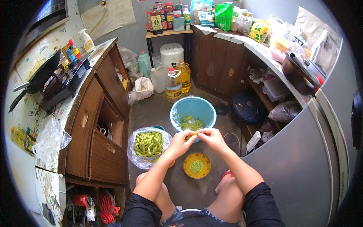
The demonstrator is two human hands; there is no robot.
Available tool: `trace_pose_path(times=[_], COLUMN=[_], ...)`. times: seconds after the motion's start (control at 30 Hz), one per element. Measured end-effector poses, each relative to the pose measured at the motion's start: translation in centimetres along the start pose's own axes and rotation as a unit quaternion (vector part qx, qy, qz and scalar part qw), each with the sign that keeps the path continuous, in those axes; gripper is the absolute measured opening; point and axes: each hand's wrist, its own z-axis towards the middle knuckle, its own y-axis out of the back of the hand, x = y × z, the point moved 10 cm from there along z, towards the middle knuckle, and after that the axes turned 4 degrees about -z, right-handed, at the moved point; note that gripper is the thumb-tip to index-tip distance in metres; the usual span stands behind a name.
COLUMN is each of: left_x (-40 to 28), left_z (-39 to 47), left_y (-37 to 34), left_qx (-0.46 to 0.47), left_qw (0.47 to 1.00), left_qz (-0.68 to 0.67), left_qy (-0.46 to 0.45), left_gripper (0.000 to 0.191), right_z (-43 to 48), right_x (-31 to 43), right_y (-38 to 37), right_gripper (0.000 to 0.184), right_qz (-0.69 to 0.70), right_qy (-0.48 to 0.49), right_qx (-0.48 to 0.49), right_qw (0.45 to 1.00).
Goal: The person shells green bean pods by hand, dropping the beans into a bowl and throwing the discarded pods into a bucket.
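Both hands meet at a green soybean pod point(191, 136), just above the near rim of a light-blue plastic bucket point(193, 105). My left hand point(181, 142) pinches the pod from one side, and my right hand point(211, 138) has its thumb and fingertips on the other end. Green pods or empty hulls point(191, 122) lie at the bottom of the bucket, partly hidden by my hands. Below my wrists, a yellow-brown bowl point(188, 173) on the floor holds shelled green beans point(196, 166). To the left, whole pods point(149, 144) fill a container lined with a clear plastic bag point(132, 157).
Wooden cabinets point(82, 122) line the left side, and a grey refrigerator point(286, 161) stands close on the right. Beyond the bucket are oil bottles point(173, 88) and a white sack point(141, 88). A white power strip point(253, 141) with a cable lies near my right arm.
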Motion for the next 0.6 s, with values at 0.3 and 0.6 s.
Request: trace_pose_path(times=[0.3,0.6], left_x=[-1.9,-2.5], left_z=[-0.9,-2.1], left_y=[0.2,0.1], left_qx=[0.042,0.051], left_qw=[0.999,0.997], left_qz=[0.013,-0.002], left_qy=[-0.025,-0.055], left_gripper=[0.021,0.019], right_z=[-0.5,-1.0], right_x=[0.0,1.0], right_y=[-0.5,-1.6], right_gripper=[0.02,0.01], right_qz=[-0.001,0.081], right_qy=[-0.035,-0.036], right_qx=[0.049,0.077], right_qw=[0.998,0.993])
